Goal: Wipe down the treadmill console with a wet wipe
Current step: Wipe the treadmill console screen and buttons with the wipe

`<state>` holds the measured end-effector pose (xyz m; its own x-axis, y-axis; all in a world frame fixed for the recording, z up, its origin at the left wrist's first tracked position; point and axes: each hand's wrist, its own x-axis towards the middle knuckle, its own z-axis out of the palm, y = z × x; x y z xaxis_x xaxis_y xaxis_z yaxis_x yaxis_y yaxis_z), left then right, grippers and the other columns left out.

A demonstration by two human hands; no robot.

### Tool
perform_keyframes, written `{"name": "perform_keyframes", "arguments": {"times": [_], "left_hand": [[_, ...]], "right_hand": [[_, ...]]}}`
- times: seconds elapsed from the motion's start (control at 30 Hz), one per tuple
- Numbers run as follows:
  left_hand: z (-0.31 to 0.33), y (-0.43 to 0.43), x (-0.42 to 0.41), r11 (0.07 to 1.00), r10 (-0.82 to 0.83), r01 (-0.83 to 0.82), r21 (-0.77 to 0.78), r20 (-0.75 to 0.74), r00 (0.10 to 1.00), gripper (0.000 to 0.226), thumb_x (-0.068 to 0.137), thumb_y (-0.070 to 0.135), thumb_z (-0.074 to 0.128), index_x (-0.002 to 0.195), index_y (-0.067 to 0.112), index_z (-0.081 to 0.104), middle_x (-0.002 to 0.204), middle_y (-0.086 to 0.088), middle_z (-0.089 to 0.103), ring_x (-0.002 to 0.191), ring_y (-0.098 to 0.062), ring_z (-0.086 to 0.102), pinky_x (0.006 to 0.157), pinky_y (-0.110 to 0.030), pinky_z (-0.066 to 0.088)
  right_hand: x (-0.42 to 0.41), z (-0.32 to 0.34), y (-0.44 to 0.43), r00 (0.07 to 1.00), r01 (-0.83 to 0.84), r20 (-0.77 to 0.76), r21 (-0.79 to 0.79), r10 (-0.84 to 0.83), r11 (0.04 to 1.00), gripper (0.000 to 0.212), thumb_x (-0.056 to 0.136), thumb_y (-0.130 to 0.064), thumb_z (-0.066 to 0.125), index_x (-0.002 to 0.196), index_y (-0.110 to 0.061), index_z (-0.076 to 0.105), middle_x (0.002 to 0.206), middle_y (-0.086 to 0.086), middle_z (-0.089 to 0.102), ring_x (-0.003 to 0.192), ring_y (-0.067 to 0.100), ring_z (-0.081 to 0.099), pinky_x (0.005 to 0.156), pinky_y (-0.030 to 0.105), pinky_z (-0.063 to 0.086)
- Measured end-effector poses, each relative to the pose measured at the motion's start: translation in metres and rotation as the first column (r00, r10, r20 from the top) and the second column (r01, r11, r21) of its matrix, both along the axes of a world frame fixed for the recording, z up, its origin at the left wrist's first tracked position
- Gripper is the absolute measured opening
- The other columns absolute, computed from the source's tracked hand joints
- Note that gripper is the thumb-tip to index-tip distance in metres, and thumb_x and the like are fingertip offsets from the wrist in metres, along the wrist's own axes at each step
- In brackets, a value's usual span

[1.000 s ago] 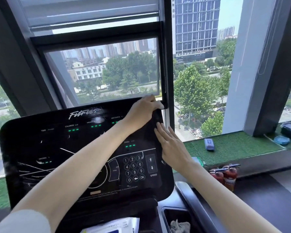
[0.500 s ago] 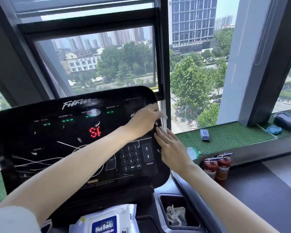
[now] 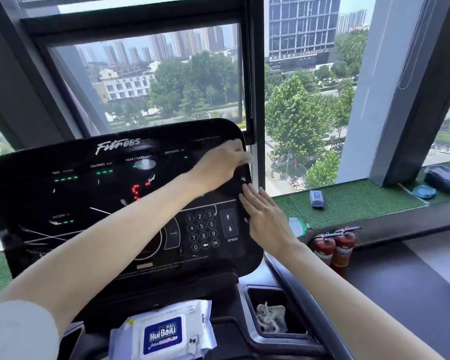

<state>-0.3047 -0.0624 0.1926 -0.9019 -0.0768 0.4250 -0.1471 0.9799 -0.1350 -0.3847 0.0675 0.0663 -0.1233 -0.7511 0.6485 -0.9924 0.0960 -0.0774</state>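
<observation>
A wipe pack (image 3: 164,333) lies near, below the treadmill console (image 3: 89,203), with a crumpled wipe (image 3: 270,318) in the tray to its right and two fire extinguishers (image 3: 334,249) further right. The black panel faces a window with a turf sill (image 3: 348,203). At its far right corner the left hand (image 3: 218,165) curls on a blurred wet wipe (image 3: 247,158); the right hand (image 3: 268,219) rests flat, fingers straight, just nearer.

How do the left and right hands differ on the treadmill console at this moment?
The left hand sits higher, at the upper right corner of the console; the right hand lies lower, on its right edge. The left hand's fingers are curled and motion-blurred; the right hand's fingers are straight and flat. Whether the left hand grips anything is unclear. Both touch the console.
</observation>
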Motion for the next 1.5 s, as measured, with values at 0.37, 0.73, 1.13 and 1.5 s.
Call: {"name": "perform_keyframes", "arguments": {"times": [0.37, 0.73, 1.13, 1.5], "left_hand": [[-0.006, -0.001, 0.001, 0.997, 0.026, -0.023, 0.076, -0.045, 0.999, 0.024, 0.094, 0.007, 0.048, 0.105, 0.018, 0.066, 0.091, 0.002, 0.052, 0.085, -0.015, 0.053, 0.069, -0.028, 0.044], [0.001, 0.006, -0.003, 0.982, 0.138, -0.117, 0.148, -0.14, 0.98, 0.026, 0.091, 0.0, 0.046, 0.092, 0.014, 0.067, 0.084, 0.002, 0.05, 0.078, -0.013, 0.047, 0.066, -0.029, 0.042], [-0.029, 0.016, 0.009, 0.997, 0.075, -0.071, 0.042, -0.113, 0.991, 0.042, 0.079, -0.015, 0.051, 0.107, 0.014, 0.062, 0.094, -0.004, 0.051, 0.091, -0.017, 0.046, 0.065, -0.029, 0.044], [-0.025, 0.004, 0.006, 0.993, 0.115, -0.109, 0.047, -0.171, 0.979, 0.034, 0.085, -0.009, 0.053, 0.108, 0.014, 0.063, 0.093, -0.004, 0.051, 0.086, -0.015, 0.045, 0.065, -0.034, 0.049]], "right_hand": [[0.0, 0.005, 0.001, 1.0, 0.014, 0.015, 0.037, -0.014, 0.999, 0.054, 0.07, 0.002, 0.047, 0.124, 0.004, 0.056, 0.136, 0.018, 0.049, 0.13, 0.027, 0.043, 0.107, 0.047, 0.034], [0.005, -0.014, 0.017, 0.998, 0.053, 0.038, 0.032, -0.055, 0.998, 0.056, 0.075, 0.0, 0.033, 0.128, 0.003, 0.052, 0.139, 0.018, 0.046, 0.133, 0.026, 0.039, 0.112, 0.039, 0.027], [0.005, -0.027, 0.012, 0.996, 0.055, 0.073, 0.027, -0.057, 0.998, 0.056, 0.075, 0.0, 0.027, 0.123, 0.005, 0.056, 0.137, 0.019, 0.047, 0.132, 0.027, 0.041, 0.11, 0.041, 0.032], [0.003, -0.035, 0.013, 0.996, 0.074, -0.058, 0.056, -0.071, 0.996, 0.065, 0.069, 0.011, 0.047, 0.133, 0.007, 0.044, 0.144, 0.023, 0.037, 0.136, 0.033, 0.032, 0.112, 0.045, 0.027]]}}
